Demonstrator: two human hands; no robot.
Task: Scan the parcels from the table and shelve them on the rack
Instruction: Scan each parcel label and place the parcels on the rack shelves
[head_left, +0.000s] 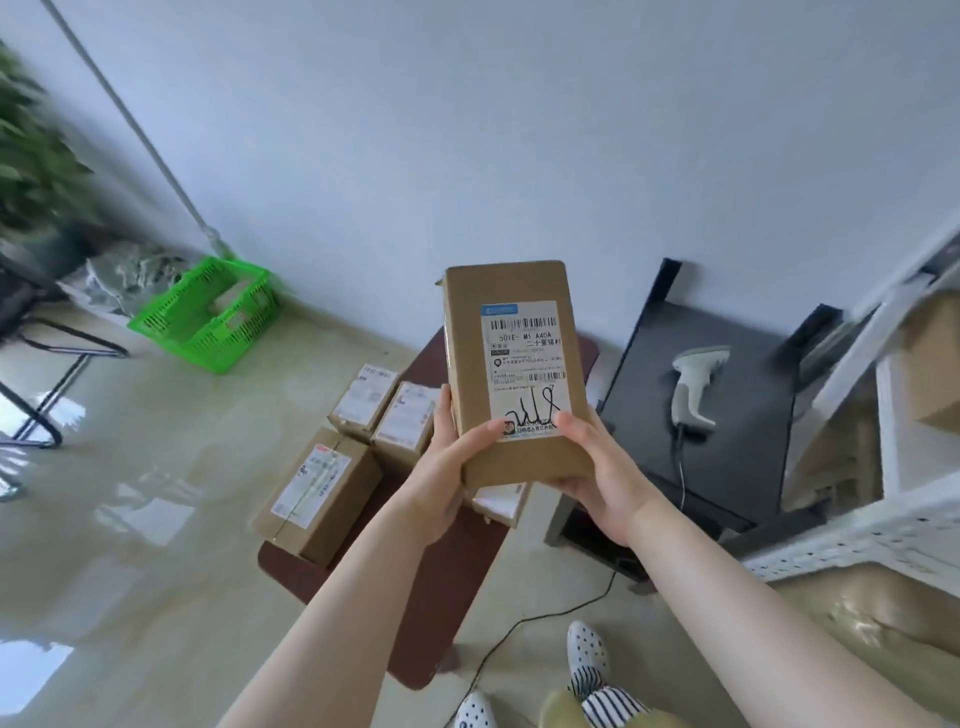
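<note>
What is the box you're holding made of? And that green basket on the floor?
The box looks like brown cardboard: matte, with folded edges and a white paper label stuck on. The green basket seems to be plastic: bright, slightly glossy, with a moulded grid of holes.

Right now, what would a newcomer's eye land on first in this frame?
The brown parcel held up mid-frame, label facing the camera, gripped at its lower end by the left hand and right hand. Then the green basket on the floor at left, and the white scanner lying on the black stand at right.
</note>
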